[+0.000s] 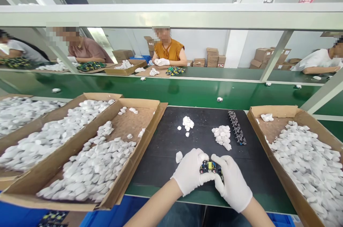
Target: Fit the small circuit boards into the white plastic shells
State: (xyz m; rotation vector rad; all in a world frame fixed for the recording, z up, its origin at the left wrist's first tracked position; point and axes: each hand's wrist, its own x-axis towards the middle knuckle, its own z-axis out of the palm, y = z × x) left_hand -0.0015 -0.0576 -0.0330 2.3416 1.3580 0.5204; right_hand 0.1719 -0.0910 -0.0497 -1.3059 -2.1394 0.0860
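Left of the black mat [163, 137], three cardboard containers side by side: the nearest tray [136, 121], heaped with white pieces [88, 170] toward its near end and only thinly scattered at its far end; next, the middle tray [103, 96], filled along its length; then the outer tray [16, 95], also full, cut off by the picture's edge. Right of the mat, one more, the right tray [278, 110], with a deep heap of the same. Four large trays in all, their contents too many and too overlapped to count.

Over the near part of the mat, one circuit board [210, 167] with a yellow part, clamped from its left by the white-gloved left hand [190, 171] and from its right by the white-gloved right hand [232, 182], fingers closed around its ends.

On the mat, beyond the hands: one crumbly white pile [188, 123] with two small bits just beside it, one heap of white lumps [222, 136], one dark strip [237, 127] near the right edge, and one single white lump [179, 157] near the left hand.

Beyond the mat, one green belt [187, 93] with five small white-topped items along it; farther still, four seated people.
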